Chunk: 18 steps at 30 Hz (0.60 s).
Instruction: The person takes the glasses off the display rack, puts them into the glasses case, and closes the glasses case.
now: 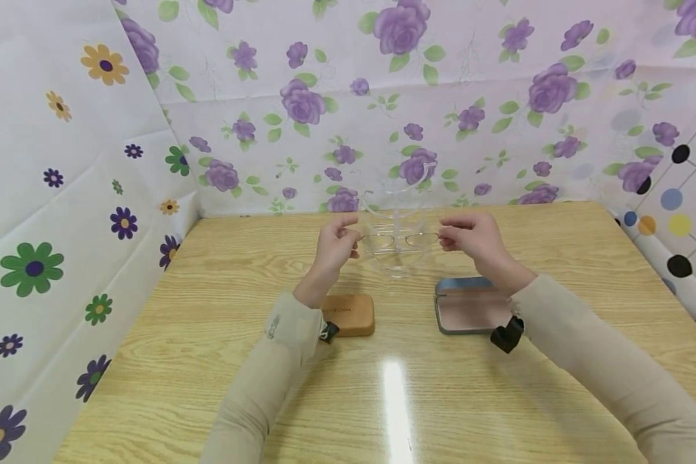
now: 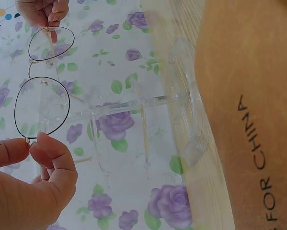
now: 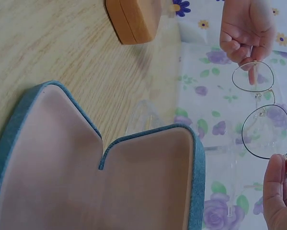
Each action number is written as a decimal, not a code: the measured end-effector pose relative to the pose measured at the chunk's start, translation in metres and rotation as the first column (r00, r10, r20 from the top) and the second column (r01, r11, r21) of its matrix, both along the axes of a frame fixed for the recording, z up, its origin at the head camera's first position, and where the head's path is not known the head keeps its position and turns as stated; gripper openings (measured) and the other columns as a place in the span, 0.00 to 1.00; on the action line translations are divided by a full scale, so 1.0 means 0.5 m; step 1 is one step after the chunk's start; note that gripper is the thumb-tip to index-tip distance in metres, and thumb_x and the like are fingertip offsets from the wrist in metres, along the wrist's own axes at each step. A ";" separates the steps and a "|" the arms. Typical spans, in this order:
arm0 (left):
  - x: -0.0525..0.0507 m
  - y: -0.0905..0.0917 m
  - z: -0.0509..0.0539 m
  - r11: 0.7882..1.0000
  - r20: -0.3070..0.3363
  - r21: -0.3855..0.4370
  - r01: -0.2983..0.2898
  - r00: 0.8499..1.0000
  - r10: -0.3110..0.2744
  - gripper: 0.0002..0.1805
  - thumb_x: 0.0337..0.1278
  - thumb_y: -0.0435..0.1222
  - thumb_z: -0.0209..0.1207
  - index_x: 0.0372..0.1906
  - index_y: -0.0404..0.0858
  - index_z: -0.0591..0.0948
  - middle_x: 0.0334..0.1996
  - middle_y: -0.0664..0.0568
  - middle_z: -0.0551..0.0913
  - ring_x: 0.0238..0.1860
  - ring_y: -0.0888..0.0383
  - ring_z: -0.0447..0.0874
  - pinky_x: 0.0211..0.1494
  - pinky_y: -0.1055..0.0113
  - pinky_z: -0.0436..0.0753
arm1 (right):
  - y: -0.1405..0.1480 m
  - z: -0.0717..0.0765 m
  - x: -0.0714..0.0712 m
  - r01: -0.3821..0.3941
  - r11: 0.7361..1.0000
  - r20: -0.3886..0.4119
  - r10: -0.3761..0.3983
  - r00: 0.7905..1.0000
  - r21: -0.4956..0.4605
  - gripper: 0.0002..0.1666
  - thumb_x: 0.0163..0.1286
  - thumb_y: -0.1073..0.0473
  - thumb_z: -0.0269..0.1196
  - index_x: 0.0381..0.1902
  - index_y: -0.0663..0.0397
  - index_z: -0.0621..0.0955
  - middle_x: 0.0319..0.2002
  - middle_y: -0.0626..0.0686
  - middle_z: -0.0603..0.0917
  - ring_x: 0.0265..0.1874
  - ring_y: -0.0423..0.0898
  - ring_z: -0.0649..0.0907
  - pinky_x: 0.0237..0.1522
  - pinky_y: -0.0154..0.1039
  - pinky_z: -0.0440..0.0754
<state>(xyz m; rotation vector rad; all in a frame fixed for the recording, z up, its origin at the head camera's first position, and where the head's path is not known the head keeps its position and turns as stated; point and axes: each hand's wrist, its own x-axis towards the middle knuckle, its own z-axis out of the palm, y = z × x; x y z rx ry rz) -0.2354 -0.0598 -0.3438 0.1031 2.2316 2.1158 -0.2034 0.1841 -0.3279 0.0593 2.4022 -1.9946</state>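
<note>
A pair of thin-rimmed eyeglasses [image 1: 421, 240] is held level between both hands, in front of a clear plastic display stand [image 1: 398, 263]. My left hand [image 1: 334, 247] pinches the glasses at their left hinge between thumb and forefinger. At the opposite hinge my right hand [image 1: 474, 240] pinches them the same way. In the left wrist view the dark round rims [image 2: 41, 107] show close up, with the stand's clear arms [image 2: 133, 101] beyond. Whether the glasses touch the stand I cannot tell.
A brown glasses case [image 1: 355, 314], closed and printed with letters, lies by the left forearm. Under the right wrist a blue-green case [image 1: 463, 314] with pink lining lies open. Flowered sheets [image 1: 348, 103] hang behind the wooden table [image 1: 417, 399].
</note>
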 end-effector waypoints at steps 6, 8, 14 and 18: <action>0.020 0.001 0.005 1.000 0.004 0.015 0.005 1.000 -0.005 0.21 0.56 0.23 0.51 0.56 0.30 0.71 0.20 0.53 0.72 0.21 0.61 0.68 0.24 0.73 0.75 | 0.004 0.000 0.017 -0.004 1.000 0.004 0.004 1.000 -0.002 0.21 0.67 0.65 0.55 0.55 0.71 0.72 0.35 0.55 0.81 0.27 0.38 0.82 0.37 0.36 0.81; 0.027 0.001 0.005 1.000 0.000 0.018 0.010 1.000 -0.010 0.21 0.56 0.23 0.50 0.56 0.30 0.71 0.20 0.54 0.72 0.21 0.62 0.68 0.24 0.73 0.75 | 0.006 -0.001 0.022 -0.009 1.000 -0.003 0.009 1.000 0.001 0.21 0.66 0.65 0.55 0.55 0.71 0.72 0.33 0.51 0.81 0.27 0.39 0.82 0.37 0.37 0.81; 0.043 0.000 0.004 0.999 -0.011 0.012 0.031 0.999 -0.030 0.21 0.56 0.22 0.50 0.56 0.29 0.71 0.19 0.55 0.71 0.21 0.62 0.68 0.25 0.72 0.75 | 0.011 -0.006 0.035 -0.023 1.000 -0.024 0.023 0.999 0.010 0.21 0.66 0.65 0.56 0.56 0.70 0.72 0.32 0.50 0.82 0.29 0.42 0.82 0.38 0.40 0.81; 0.053 -0.001 0.004 0.999 -0.005 0.018 0.037 0.999 -0.037 0.20 0.56 0.23 0.50 0.56 0.29 0.71 0.20 0.54 0.72 0.21 0.62 0.67 0.25 0.72 0.75 | 0.013 -0.007 0.045 -0.027 1.000 -0.022 0.027 0.999 0.004 0.21 0.66 0.64 0.56 0.56 0.69 0.72 0.32 0.49 0.82 0.29 0.42 0.82 0.37 0.38 0.81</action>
